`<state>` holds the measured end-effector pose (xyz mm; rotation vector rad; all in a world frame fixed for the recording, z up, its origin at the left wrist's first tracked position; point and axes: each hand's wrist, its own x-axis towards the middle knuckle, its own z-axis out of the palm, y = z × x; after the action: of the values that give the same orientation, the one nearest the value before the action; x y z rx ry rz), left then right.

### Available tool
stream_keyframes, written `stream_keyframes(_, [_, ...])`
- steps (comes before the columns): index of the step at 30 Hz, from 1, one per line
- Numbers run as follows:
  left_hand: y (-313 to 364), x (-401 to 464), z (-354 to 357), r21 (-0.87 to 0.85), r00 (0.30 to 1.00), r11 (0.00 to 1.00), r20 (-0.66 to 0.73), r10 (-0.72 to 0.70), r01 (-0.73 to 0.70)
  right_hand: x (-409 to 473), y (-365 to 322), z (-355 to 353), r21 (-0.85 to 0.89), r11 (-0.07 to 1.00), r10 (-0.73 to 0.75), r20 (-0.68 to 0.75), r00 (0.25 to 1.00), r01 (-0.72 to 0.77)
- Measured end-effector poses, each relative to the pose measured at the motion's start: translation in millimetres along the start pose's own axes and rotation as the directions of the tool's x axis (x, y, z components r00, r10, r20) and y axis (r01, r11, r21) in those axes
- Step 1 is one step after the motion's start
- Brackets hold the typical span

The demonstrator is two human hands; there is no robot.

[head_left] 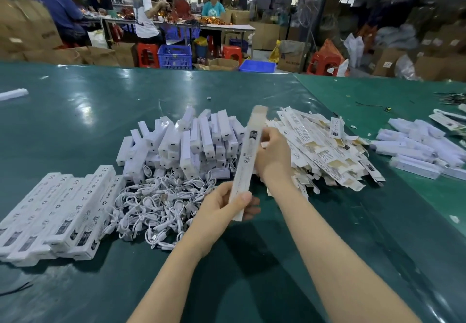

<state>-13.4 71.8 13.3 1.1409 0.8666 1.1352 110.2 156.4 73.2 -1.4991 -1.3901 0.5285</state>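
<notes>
Slim carton [245,161] in left hand [222,209], right hand [273,154] (curled grip)

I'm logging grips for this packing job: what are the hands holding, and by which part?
A long narrow carton: the left hand grips its near end, and the right hand holds its edge near the middle.

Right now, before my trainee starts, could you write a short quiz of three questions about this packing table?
1. True or false: the left hand and the right hand both hold the long carton.
2. What lies just left of the cable pile? A) closed boxes B) a red stool C) scissors
3. Fill in: the flat cartons lie on a ___ table.
Key: 1 true; 2 A; 3 green.
</notes>
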Motion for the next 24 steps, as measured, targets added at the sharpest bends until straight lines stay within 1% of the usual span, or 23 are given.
stream_keyframes(2, [-2, 0, -2, -0.051, 0.999, 0.999, 0.046, 0.005, -0.003, 17, -6, 7, -0.076, 0.994, -0.070, 0.074, 0.995, 0.076])
stream_keyframes(4, [-4, 2, -6, -0.019, 0.998, 1.000, 0.062, 0.023, -0.022, 29, -9, 13, -0.136, 0.972, -0.163, 0.186, 0.969, 0.189])
stream_keyframes(6, [-4, 4, -8, -0.022, 0.999, 1.000, 0.038, 0.019, -0.018, 33, -15, 16, -0.112, 0.966, -0.198, 0.250, 0.948, 0.232])
stream_keyframes(8, [-3, 4, -9, -0.125, 1.000, 0.992, 0.013, 0.004, -0.002, 39, -26, 20, -0.115, 0.958, -0.220, 0.287, 0.932, 0.261])
stream_keyframes(11, [0, 6, -10, -0.314, 1.000, 0.949, -0.031, 0.006, -0.016, 47, -52, 29, -0.232, 0.908, -0.246, 0.380, 0.892, 0.349])
stream_keyframes(13, [0, 6, -14, -0.329, 0.999, 0.944, -0.020, 0.034, -0.039, 47, -70, 33, -0.227, 0.909, -0.228, 0.432, 0.872, 0.350])
stream_keyframes(15, [1, 3, -16, -0.270, 0.996, 0.962, 0.057, 0.064, -0.047, 41, -81, 36, -0.193, 0.932, -0.185, 0.472, 0.862, 0.306])
stream_keyframes(17, [2, -1, -16, -0.189, 0.973, 0.982, 0.221, 0.072, -0.029, 31, -87, 36, -0.190, 0.931, -0.163, 0.547, 0.821, 0.312])
stream_keyframes(19, [3, -6, -12, -0.074, 0.925, 0.997, 0.379, 0.029, -0.001, 22, -91, 36, -0.271, 0.867, -0.149, 0.659, 0.738, 0.417])
stream_keyframes(20, [4, -7, -10, 0.000, 0.905, 1.000, 0.426, -0.001, 0.001, 17, -94, 36, -0.308, 0.825, -0.135, 0.706, 0.695, 0.473])
stream_keyframes(22, [5, -9, -9, 0.103, 0.884, 0.995, 0.465, -0.045, -0.004, 9, -98, 38, -0.344, 0.773, -0.103, 0.762, 0.639, 0.534])
stream_keyframes(24, [9, -11, -9, 0.134, 0.882, 0.991, 0.466, -0.065, 0.003, 2, -100, 43, -0.372, 0.729, -0.102, 0.771, 0.628, 0.575])
